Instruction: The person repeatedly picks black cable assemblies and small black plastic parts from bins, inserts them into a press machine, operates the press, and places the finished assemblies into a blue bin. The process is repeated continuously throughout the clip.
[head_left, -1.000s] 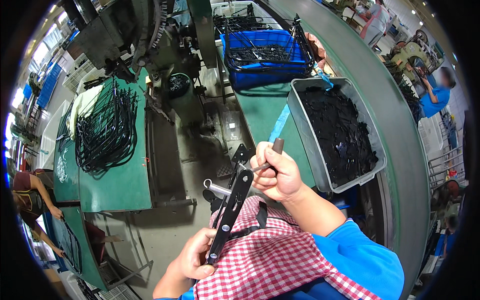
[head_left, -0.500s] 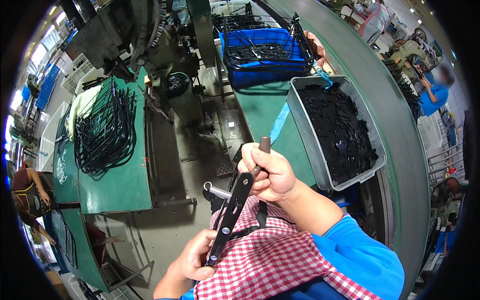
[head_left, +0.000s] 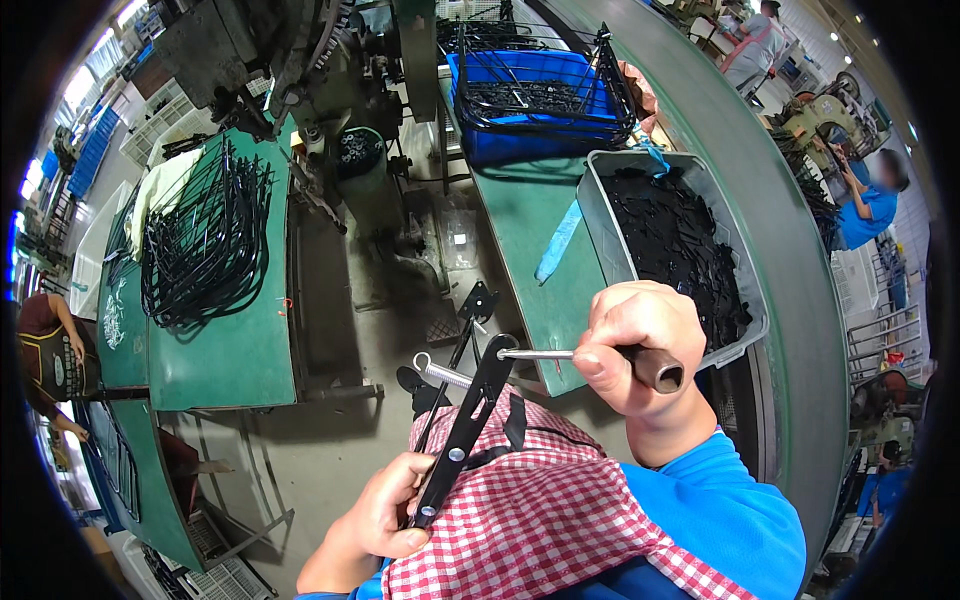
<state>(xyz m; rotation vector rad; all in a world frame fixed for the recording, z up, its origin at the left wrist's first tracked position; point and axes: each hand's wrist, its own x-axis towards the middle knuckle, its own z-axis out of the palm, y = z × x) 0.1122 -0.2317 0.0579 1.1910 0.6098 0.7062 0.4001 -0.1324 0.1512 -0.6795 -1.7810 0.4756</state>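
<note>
Since the earlier frames, the right hand point(head_left: 640, 345) has been turned so that its brown-handled metal tool point(head_left: 655, 367) lies level, the thin shaft poked into the top hole of the flat black metal bar point(head_left: 462, 430). The bar is held slanted over a red-and-white checked cloth point(head_left: 540, 510) on the lap, its lower end pinched by the left hand point(head_left: 385, 510). Right fingers are clamped round the handle. A small silver spring point(head_left: 440, 373) is seen just beside the bar. Beyond, green worktables point(head_left: 225, 350) carry black wire hoops point(head_left: 200, 235); a grey tray of black parts point(head_left: 680, 255) and a blue crate point(head_left: 535, 105) are set well apart.
</note>
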